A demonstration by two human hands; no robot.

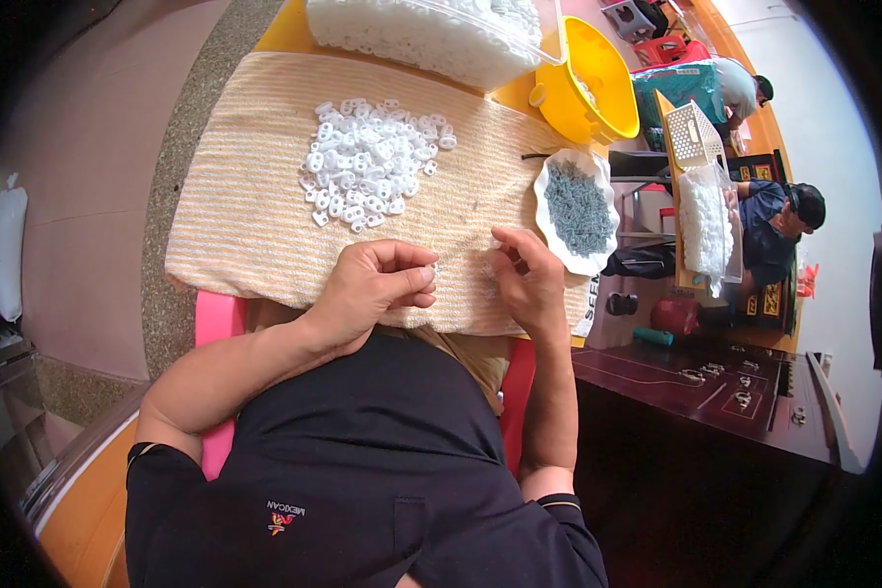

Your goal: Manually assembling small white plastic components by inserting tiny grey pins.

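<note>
My left hand (pixel 383 282) is closed in a pinch over the striped towel (pixel 235 186). A bit of white shows at its fingertips, which looks like one of the small white plastic pieces. To its right, my right hand (pixel 532 280) has thumb and forefinger bent close together; whatever they hold is too small to make out. Beyond the left hand lies a loose pile of small white plastic pieces with holes (pixel 367 157). Beside the right hand stands a white scalloped dish (pixel 547 238) full of thin grey pins (pixel 580 208), like small nails or screws.
A clear plastic box (pixel 550 44) heaped with white pieces stands at the far edge, next to a yellow basin (pixel 598 78). On the right, another person (pixel 769 225) sits by a table bearing a white perforated basket (pixel 692 137). A dark red cabinet (pixel 696 392) stands near my right arm.
</note>
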